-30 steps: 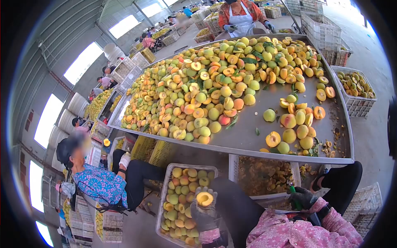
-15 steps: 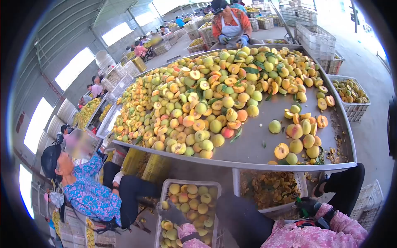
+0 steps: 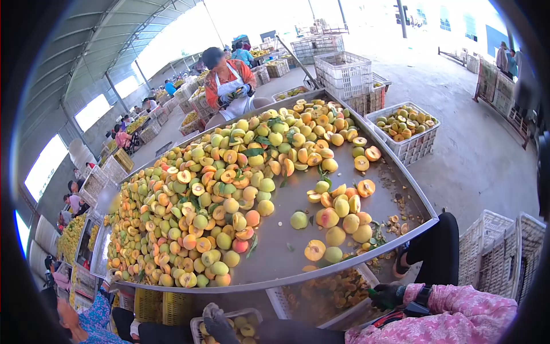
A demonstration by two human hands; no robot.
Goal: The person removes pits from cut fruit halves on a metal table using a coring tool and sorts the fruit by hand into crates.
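Observation:
A wide metal-topped table [image 3: 275, 238] bears a big heap of yellow and green peaches [image 3: 189, 212], many cut in halves, with some leaves among them. Nearer my right side lies a smaller group of peaches [image 3: 344, 221]. My left hand [image 3: 217, 322], in a grey glove, is at a crate of peaches [image 3: 246, 325] below the table edge; its finger pose is unclear. My right hand [image 3: 385, 296], dark-gloved, is closed beside a low crate of peach scraps [image 3: 326, 295]. A bit of green shows at its fingers; what it grips is mostly hidden.
Across the table sits a person in an orange top [image 3: 229, 80]; another in a blue floral top [image 3: 97, 321] is at my left. A crate of peaches [image 3: 404, 129] stands right of the table. Stacked white crates [image 3: 498, 246] are at my right, with yellow crates [image 3: 163, 307] under the table.
My view has swung right and up, so the table appears shifted left. My left hand now shows lower, at the crate's top edge. The person opposite has turned their head aside.

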